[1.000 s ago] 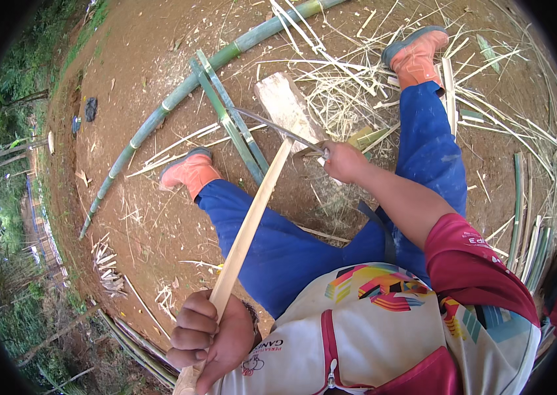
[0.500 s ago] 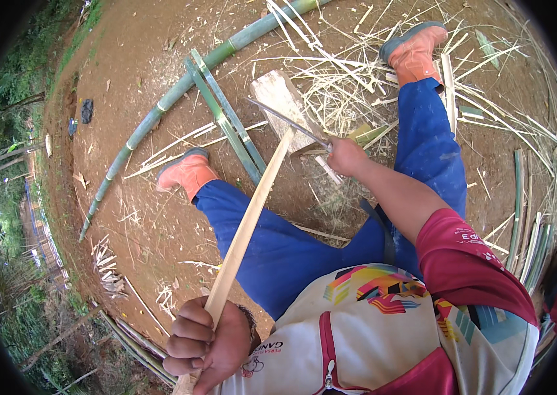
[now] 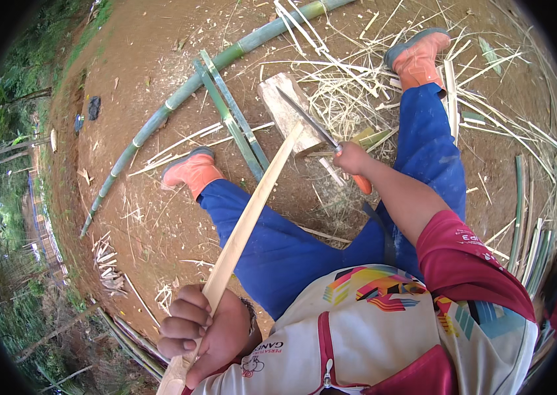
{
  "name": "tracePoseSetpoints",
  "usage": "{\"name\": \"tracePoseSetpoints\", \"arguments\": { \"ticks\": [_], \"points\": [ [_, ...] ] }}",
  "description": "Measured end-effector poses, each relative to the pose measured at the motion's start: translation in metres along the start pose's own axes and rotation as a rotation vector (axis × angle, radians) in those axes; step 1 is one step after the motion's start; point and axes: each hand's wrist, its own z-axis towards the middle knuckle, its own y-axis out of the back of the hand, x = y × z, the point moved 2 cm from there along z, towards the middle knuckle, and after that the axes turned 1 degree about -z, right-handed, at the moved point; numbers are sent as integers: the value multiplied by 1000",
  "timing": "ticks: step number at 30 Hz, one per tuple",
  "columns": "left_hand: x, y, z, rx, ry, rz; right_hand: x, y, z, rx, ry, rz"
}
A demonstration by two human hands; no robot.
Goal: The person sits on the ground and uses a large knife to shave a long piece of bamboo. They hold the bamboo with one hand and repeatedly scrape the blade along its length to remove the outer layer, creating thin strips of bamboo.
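Note:
My left hand [image 3: 202, 329] is wrapped round the lower part of a long, pale bamboo strip [image 3: 252, 210]. The strip slants up and away to the right, and its far tip overlaps a wooden block [image 3: 283, 99] on the ground. In my right hand [image 3: 352, 159] is a machete with an orange handle [image 3: 362, 184] and a long, narrow blade [image 3: 306, 118]. The blade points up and left above the block, just to the right of the strip's tip. From this angle I cannot tell whether blade and strip touch.
A long green bamboo pole [image 3: 179, 94] lies beyond the block. Two split green lengths [image 3: 231, 118] rest against it. Thin pale shavings [image 3: 341, 99] heap between my orange boots [image 3: 193, 168]. More split strips [image 3: 534, 247] lie at the right, short pieces [image 3: 107, 263] at the left.
The machete has turned to a steeper angle, its handle now showing below my right hand. The strip's tip has shifted slightly right. Much of the scene has shifted slightly with the view.

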Motion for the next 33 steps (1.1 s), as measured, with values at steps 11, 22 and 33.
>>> {"name": "tracePoseSetpoints", "arguments": {
  "ticks": [11,22,33],
  "points": [
    [23,39,-8,-105,-21,199,16,7,-64,-38,-109,540],
    [54,45,-9,382,364,838,51,-2,-180,-15,-31,768],
    [71,29,-43,166,632,709,49,-23,-180,-68,103,491]
  ]
}}
